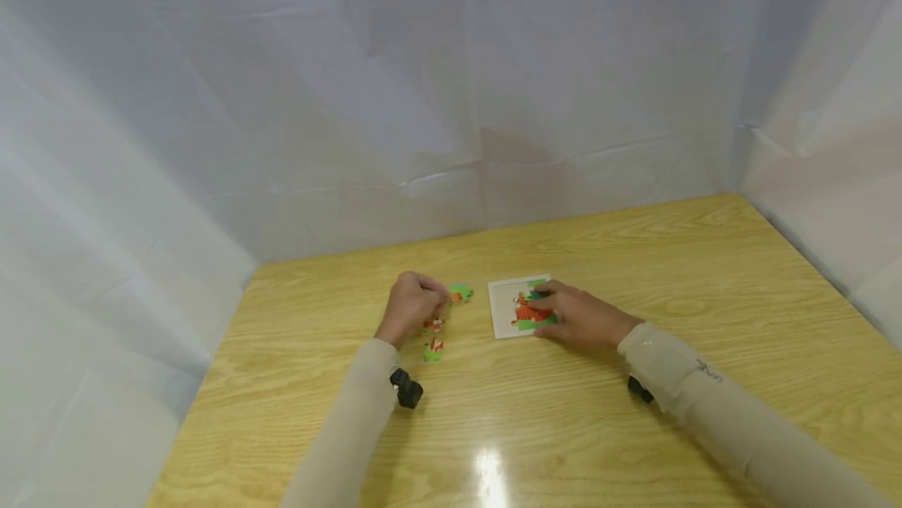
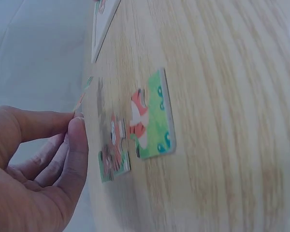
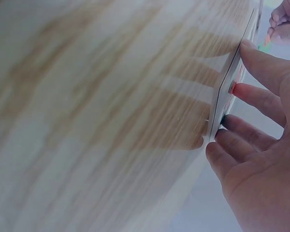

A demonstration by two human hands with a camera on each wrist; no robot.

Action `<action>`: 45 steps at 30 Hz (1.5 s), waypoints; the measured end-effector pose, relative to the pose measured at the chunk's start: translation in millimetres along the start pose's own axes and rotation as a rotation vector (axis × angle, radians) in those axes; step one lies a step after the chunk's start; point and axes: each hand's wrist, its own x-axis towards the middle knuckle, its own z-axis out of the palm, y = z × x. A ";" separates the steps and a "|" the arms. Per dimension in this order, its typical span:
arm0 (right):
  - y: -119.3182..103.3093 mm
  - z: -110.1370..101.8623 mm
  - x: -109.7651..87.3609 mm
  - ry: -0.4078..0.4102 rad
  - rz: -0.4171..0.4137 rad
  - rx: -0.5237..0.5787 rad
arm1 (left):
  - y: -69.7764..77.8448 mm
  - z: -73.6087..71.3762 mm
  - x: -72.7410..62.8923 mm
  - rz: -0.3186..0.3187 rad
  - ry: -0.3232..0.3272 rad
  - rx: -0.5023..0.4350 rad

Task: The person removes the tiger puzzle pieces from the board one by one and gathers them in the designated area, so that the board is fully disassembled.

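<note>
My left hand (image 1: 414, 306) pinches a green and orange jigsaw piece (image 1: 461, 292) between thumb and forefinger. In the left wrist view that piece (image 2: 83, 98) is seen nearly edge-on, lifted off the table. Below the hand lie loose jigsaw pieces (image 1: 433, 349) with red, white and green print. To the right is a white square puzzle tray (image 1: 502, 308), its right part filled with joined red and green pieces (image 1: 532, 312). My right hand (image 1: 581, 316) rests at the tray's right side, thumb at the near edge, spread fingers touching the pieces. Its fingers partly cover the picture.
Both hands work over a wood-grain table (image 1: 564, 430). Pale sheeting (image 1: 423, 101) hangs behind and at both sides. Dark wrist cameras (image 1: 406, 389) sit under the sleeves.
</note>
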 end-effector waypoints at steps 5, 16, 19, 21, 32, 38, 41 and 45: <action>0.7 -0.6 -0.8 -0.001 -0.005 0.015 | -3.6 -3.8 -0.6 -0.017 -0.003 -0.001; 3.2 0.9 -0.3 0.012 -0.032 0.004 | -4.7 -5.4 1.3 -0.066 0.009 -0.011; 3.4 1.6 -0.1 0.016 -0.034 0.004 | -4.5 -5.3 1.6 -0.076 0.016 -0.003; 3.2 1.7 -0.1 0.017 -0.030 0.005 | -4.7 -5.2 2.0 -0.080 0.021 -0.001; 3.3 0.9 0.7 0.015 -0.016 0.018 | -1.8 -6.1 2.9 -0.092 0.047 0.067; 2.2 0.6 1.1 0.012 -0.011 0.018 | -1.5 -6.0 2.8 -0.080 0.055 0.085; 1.7 1.4 1.7 0.015 -0.009 0.016 | -1.2 -4.8 3.2 -0.066 0.058 0.107; 1.1 3.1 2.9 0.013 -0.009 0.012 | 2.8 -1.8 2.4 -0.025 0.044 0.140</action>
